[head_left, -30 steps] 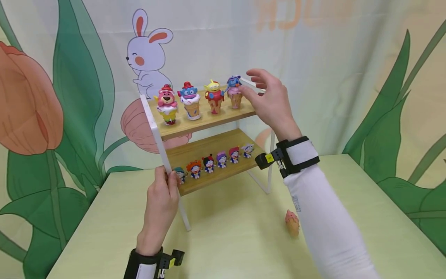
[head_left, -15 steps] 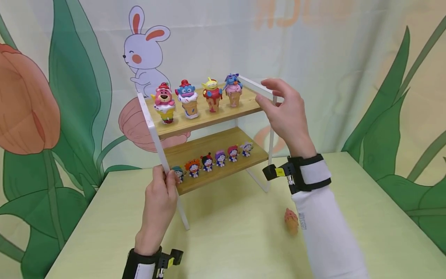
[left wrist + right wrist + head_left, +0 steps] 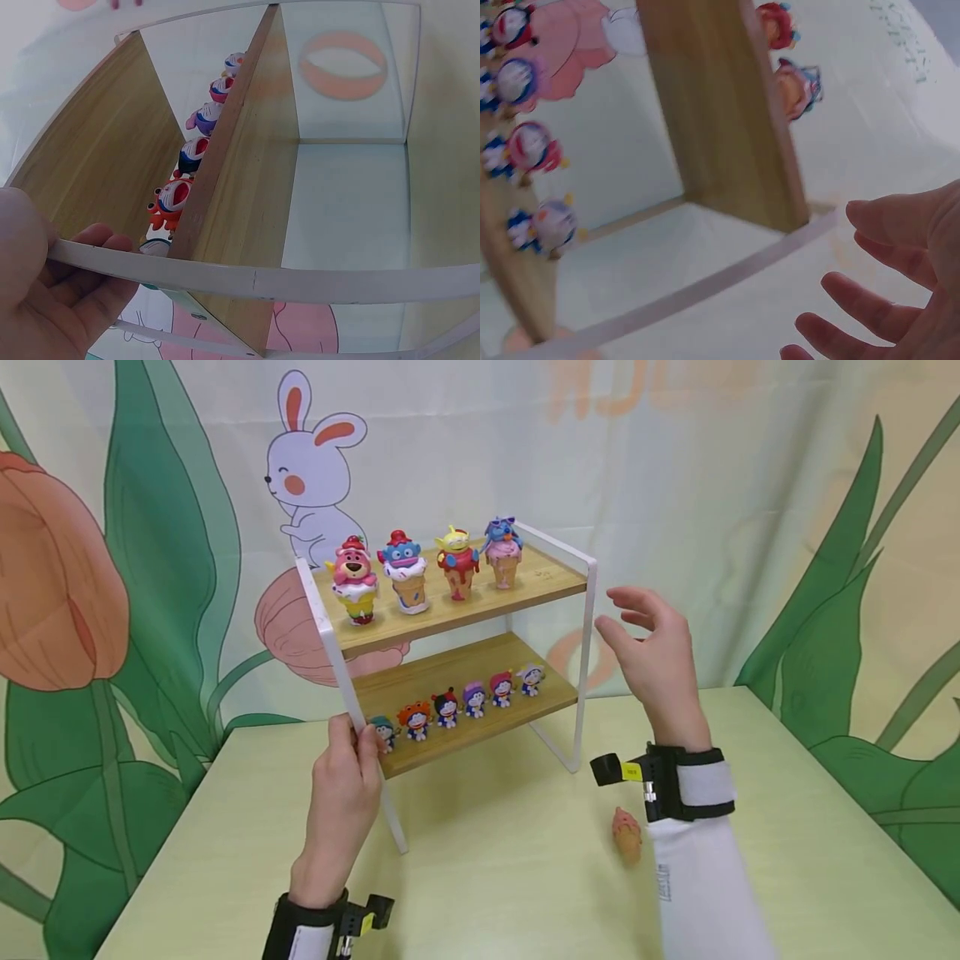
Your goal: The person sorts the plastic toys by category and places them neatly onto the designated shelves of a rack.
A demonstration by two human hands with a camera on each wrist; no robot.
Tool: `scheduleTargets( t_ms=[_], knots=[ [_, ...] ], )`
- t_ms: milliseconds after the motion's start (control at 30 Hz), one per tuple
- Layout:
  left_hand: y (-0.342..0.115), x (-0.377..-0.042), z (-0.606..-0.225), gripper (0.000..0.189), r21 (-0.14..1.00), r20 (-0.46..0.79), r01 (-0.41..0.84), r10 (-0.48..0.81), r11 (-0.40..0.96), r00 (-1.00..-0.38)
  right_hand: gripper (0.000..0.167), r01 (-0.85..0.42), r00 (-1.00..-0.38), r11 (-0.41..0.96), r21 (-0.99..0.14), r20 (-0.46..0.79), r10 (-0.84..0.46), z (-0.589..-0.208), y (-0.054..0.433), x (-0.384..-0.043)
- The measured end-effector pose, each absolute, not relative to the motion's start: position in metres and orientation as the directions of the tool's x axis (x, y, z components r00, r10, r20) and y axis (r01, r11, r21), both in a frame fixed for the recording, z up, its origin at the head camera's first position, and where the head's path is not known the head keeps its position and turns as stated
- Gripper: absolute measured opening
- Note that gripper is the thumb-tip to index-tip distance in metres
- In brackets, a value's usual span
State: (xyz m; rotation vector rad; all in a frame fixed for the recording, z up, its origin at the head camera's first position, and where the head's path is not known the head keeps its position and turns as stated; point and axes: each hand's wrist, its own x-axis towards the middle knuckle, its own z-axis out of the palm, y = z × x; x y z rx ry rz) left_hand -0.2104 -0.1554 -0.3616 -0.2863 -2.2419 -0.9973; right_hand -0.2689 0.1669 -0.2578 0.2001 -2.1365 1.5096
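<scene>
My left hand (image 3: 343,793) grips the white front leg of a two-tier shelf (image 3: 450,618) at its left end, beside the lower board; the left wrist view shows fingers (image 3: 97,300) curled round the white frame. Off the shelf's right side, my right hand (image 3: 656,656) hangs in the air, fingers loosely bent and holding nothing. On the upper board stand a pink bear figurine (image 3: 355,581), a blue-faced one (image 3: 406,572), a yellow-headed one (image 3: 458,562) and a blue one with sunglasses (image 3: 503,552), all in ice-cream cones. Several small figurines (image 3: 447,707) line the lower board.
A pink ice-cream cone figurine (image 3: 627,837) lies on the pale green table (image 3: 495,893), below and left of the right wrist. Behind the table hangs a printed backdrop (image 3: 675,460) with a rabbit, tulips and leaves.
My right hand has moved away from the sunglasses figurine, going right and down past the shelf's right end. The left hand keeps its hold on the leg.
</scene>
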Motion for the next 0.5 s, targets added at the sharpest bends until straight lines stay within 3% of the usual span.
scheduleTargets(
  t_ms=[500],
  knots=[
    [-0.157,-0.212,-0.362,0.012,0.596,0.644,0.447,-0.065,0.667,-0.762,0.041,-0.13,-0.94,0.485,-0.865,0.263,0.218,-0.347,0.206,-0.265]
  ],
)
